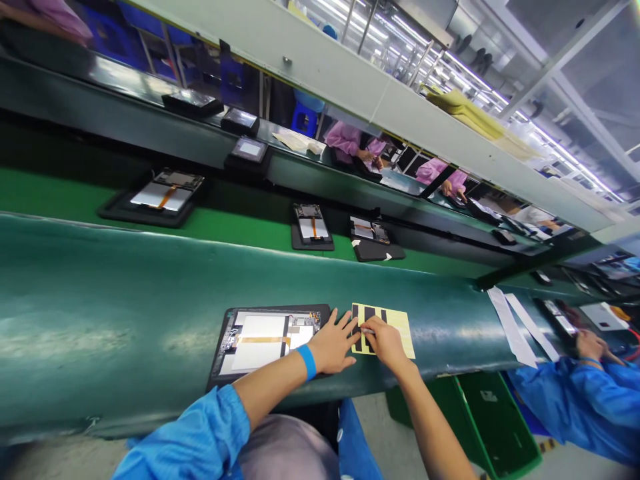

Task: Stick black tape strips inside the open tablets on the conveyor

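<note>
- Green workbench (125, 287) right across the foreground, and all the action's on top!
- Opened tablet (265, 330) lying there, innards up, left of the sheet.
- Yellow sheet (403, 330) next, flat on the bench, black strips (370, 312) across its left part.
- Left hand (334, 343): palm down, fingers fanned wide, grasping nothing, fingertips at the sheet's left edge.
- Right hand (384, 341): fingers pinched over those strips.
- And in that pinch, a small pale object (367, 331), too tiny to identify!
</note>
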`<state>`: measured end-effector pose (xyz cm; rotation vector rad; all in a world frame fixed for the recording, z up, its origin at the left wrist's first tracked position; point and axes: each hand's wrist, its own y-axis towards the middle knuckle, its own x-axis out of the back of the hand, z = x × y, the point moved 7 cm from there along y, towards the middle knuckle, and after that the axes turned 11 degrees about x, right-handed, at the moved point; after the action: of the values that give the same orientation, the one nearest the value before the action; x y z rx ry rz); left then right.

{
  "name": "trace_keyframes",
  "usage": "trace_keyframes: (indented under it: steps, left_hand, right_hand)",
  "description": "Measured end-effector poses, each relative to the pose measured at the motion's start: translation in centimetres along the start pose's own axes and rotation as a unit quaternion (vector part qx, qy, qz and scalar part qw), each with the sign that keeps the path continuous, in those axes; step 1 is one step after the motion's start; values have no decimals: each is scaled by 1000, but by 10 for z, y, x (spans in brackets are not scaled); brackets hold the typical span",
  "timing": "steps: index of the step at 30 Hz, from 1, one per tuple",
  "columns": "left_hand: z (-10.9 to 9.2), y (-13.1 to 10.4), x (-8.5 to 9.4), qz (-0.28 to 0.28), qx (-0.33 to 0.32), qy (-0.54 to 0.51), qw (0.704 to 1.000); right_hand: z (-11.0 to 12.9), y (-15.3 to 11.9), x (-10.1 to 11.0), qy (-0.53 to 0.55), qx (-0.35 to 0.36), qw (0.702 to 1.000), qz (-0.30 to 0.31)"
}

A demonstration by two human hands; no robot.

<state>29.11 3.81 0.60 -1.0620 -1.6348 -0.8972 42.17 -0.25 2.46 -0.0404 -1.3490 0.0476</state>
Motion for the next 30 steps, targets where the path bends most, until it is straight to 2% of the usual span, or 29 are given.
trace_keyframes:
  steps: [10, 19, 26, 30]
  left_hand:
    - [-1, 0, 2, 5, -1, -1, 1000]
    - [0, 1, 1, 8, 1, -1, 1000]
    - [-1, 2, -5, 0, -1, 12, 1000]
    - [-2, 3, -8, -8, -3, 11, 1000]
  right_hand:
    - [-5, 3, -7, 25, -7, 999, -25]
    - [-10, -8, -15, 29, -9, 997, -69]
    - [-11, -12, -12, 43, -7, 993, -111]
    - [-15, -15, -3, 49, -22, 986, -158]
